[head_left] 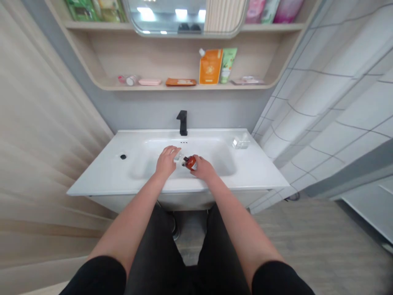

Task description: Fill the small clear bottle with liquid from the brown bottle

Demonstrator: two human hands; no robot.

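Just an amber bottle [190, 163], writing unreadable, in the right hand [203, 169]

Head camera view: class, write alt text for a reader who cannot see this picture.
A person's left hand and right hand meet over a white washbasin, the right gripping a small orange-red bottle. A black faucet stands behind, below a wooden shelf of toiletries.

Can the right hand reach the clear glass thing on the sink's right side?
Probably yes. The right hand looks near the clear glass thing, and nothing stands between them on the white sink. But it holds the orange bottle, so it would likely let go first.
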